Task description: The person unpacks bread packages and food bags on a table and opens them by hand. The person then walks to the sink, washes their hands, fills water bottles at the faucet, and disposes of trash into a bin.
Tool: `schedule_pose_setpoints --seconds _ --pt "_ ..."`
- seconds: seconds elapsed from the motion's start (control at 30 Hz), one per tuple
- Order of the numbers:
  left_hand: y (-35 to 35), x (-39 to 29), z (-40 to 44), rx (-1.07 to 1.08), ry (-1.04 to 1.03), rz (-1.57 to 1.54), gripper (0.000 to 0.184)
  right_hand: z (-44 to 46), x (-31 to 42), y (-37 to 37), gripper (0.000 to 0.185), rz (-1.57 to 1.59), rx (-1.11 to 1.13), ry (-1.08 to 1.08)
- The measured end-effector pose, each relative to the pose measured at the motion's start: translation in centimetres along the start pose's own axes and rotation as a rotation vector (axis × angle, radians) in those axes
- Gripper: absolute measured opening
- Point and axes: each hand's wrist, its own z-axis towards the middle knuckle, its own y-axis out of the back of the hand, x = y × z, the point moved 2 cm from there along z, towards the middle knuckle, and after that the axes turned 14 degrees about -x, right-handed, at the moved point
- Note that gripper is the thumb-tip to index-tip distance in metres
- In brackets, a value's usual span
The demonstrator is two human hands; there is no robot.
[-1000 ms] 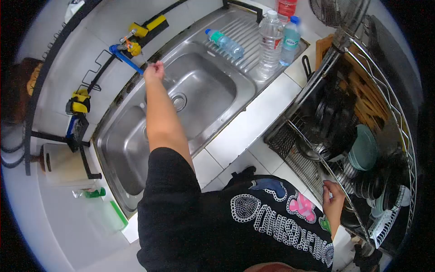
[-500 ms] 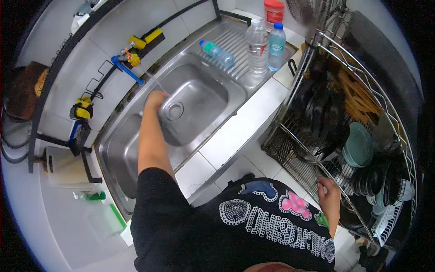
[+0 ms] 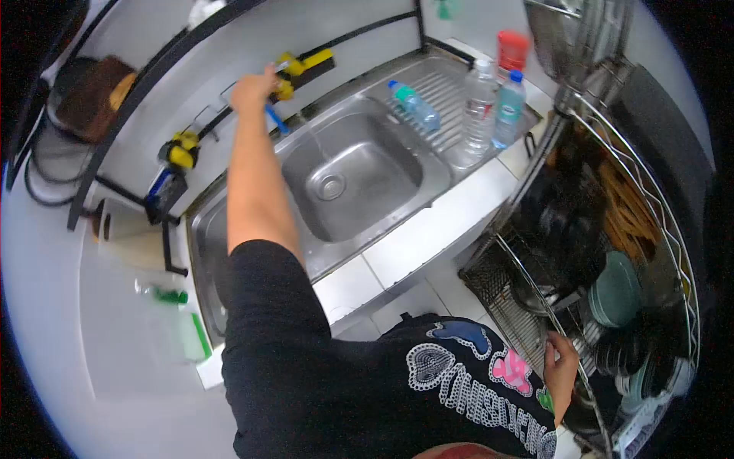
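The person's left hand (image 3: 256, 92) was up at the tap (image 3: 284, 90) while a thin stream of water (image 3: 319, 143) fell into the sink (image 3: 375, 168).

From where I stood, the work looked partway along: the water was already on and not yet turned off; how much remained I couldn't tell. The tap sat on the wall at the sink's far left, above a blue pipe (image 3: 277, 119). The left hand's fingers bent towards it, largely hidden, so I couldn't say whether they were pinching it or only touching. The right hand (image 3: 562, 371) was low at the near right, half curled and seemingly holding nothing, just beside the metal rack (image 3: 522, 271); I couldn't tell if it touched. One bottle (image 3: 415, 105) lay on the drainboard (image 3: 443, 84), right of the stream.
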Motion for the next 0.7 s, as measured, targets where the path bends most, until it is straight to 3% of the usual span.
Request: schedule_pose_setpoints --seconds 0.07,0.13,0.2,0.27,0.4,0.47,0.6,0.7 --pt "-2.9 -0.2 3.1 0.103 -0.106 -0.036 0.074 0.0 0.2 0.4 0.019 -0.052 -0.048 0.005" --pt "-1.5 -2.3 1.7 0.028 -0.063 0.047 0.075 0.4 0.8 0.8 0.021 -0.059 0.022 -0.106" --pt "-1.6 -3.4 1.9 0.116 -0.105 0.12 0.07 1.6 1.2 0.6 0.03 -0.062 0.128 -0.153" --pt "-0.2 -4.9 0.3 0.02 -0.164 0.154 0.059 4.3 4.1 0.7 0.041 0.022 0.285 -0.163" --pt "-1.8 -7.0 1.1 -0.103 -0.344 0.127 0.039 10.5 10.8 -1.3 0.055 -0.119 0.435 0.115" --pt "-2.6 -7.5 1.7 -0.049 -0.392 0.133 0.034 13.7 12.5 -3.4 0.059 0.107 0.367 0.253" --pt "-4.5 -7.8 2.8 0.038 -0.369 0.1 0.031 19.7 14.1 -7.6 0.058 0.289 0.405 0.0" --pt "-2.5 -7.5 0.6 -0.046 -0.201 -0.103 0.035 22.1 15.5 -7.6 0.065 0.356 0.416 -0.126"
